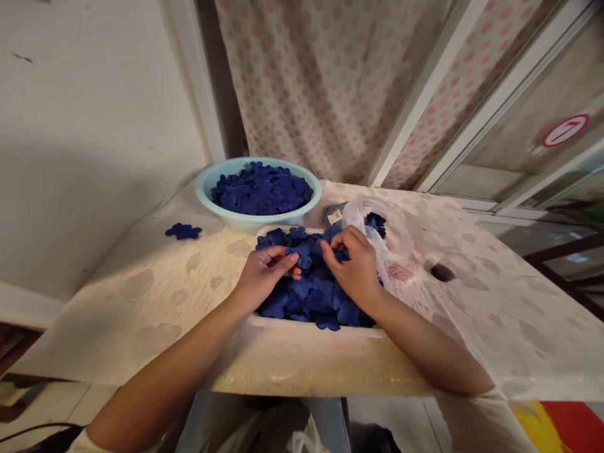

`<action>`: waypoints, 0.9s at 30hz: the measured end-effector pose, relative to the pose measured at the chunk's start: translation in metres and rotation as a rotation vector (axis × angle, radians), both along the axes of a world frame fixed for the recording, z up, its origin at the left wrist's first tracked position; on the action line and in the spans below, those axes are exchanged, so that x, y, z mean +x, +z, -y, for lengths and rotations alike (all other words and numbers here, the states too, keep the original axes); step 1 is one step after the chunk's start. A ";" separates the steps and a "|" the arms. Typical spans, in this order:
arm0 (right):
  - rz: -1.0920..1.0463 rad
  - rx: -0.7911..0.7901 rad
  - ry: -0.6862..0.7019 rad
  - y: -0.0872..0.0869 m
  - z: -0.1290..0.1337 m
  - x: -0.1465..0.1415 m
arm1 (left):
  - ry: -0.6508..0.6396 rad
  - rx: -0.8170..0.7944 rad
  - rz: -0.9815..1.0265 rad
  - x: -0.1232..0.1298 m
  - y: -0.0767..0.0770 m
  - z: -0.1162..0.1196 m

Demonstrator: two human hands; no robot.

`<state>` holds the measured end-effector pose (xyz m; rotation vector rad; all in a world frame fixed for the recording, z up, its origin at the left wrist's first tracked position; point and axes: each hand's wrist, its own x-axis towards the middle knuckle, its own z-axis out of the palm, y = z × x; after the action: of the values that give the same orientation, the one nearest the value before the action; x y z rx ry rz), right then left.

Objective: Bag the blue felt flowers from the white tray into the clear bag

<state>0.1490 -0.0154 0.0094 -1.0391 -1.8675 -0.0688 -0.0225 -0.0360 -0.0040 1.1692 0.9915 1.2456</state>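
My left hand [267,275] and my right hand [352,267] sit close together over a white tray [306,328] heaped with dark blue fabric flower cutouts [306,296]. The fingers of my left hand pinch one blue flower [299,255] above the heap. My right fingertips grip another flower [340,251] at the heap's top. Behind the tray, a pale blue plastic bowl [202,182] holds a mound of matching flowers [262,189]. A single flower [183,231] lies on the table to the left.
A clear plastic bag [377,226] with blue flowers and a small label stands right of the bowl. A dark small object [442,272] lies on the white patterned tablecloth [495,327]. A wall rises left, a dotted curtain [321,82] hangs behind.
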 end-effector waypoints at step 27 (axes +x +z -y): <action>0.281 0.129 0.338 -0.004 0.002 0.004 | -0.177 0.108 -0.099 -0.004 0.000 0.001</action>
<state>0.1525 -0.0177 0.0057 -0.6400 -2.2384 -0.1397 -0.0269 -0.0369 -0.0042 1.3840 0.8808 1.1202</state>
